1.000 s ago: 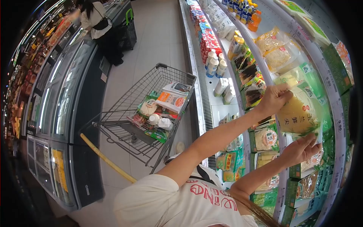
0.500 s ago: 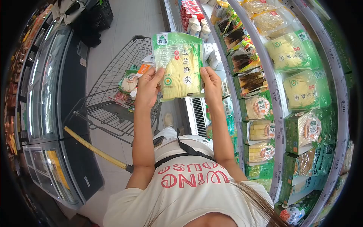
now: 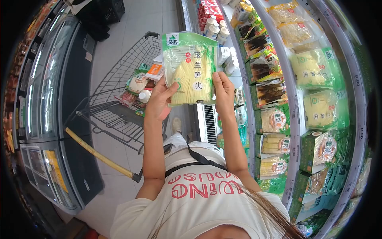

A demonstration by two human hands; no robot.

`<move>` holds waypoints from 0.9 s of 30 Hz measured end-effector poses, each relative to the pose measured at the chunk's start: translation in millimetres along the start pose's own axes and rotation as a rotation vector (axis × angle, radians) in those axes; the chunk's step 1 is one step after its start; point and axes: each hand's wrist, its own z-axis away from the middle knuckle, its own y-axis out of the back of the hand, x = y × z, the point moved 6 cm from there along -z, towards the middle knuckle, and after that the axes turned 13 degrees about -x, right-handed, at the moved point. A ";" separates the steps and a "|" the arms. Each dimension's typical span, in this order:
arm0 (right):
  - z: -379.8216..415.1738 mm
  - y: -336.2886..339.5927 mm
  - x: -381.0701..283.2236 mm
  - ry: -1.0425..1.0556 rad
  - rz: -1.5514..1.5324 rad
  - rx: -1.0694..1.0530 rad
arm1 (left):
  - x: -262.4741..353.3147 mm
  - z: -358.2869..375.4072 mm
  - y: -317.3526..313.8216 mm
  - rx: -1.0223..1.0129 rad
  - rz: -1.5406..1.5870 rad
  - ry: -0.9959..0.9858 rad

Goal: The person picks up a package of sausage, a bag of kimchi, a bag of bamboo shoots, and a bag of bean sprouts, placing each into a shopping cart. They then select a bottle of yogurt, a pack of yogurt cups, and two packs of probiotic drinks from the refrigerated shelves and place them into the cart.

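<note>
A clear and green packet of bamboo shoot tips [image 3: 187, 75] is held upright in front of me, its printed front facing me. My left hand [image 3: 159, 97] grips the packet's left edge, thumb on the front. On the opposite edge, my right hand [image 3: 223, 91] pinches it the same way. The fingers behind the packet are partly hidden. Just left of the packet is a wire shopping cart [image 3: 115, 85] with several packages, among them an orange and white box [image 3: 155, 72] and a white-capped bottle [image 3: 145, 95].
Chilled shelves [image 3: 294, 159] line my right side, with more green bamboo shoot packets [image 3: 316, 69] and several boxed goods. White bottles [image 3: 213, 30] stand on a shelf ahead. A glass-fronted freezer [image 3: 51, 91] runs along the left. Part of a dark-clothed person [image 3: 93, 20] shows beyond the freezer.
Both hands still hold the packet, which sits slightly farther right in view. The left hand's grip has shifted a little, and more of the cart's contents now shows beside it.
</note>
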 end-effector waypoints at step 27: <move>-27.4 -94.5 160.9 -0.432 -0.196 -0.216 | -31.0 25.0 112.2 0.580 -0.047 -0.299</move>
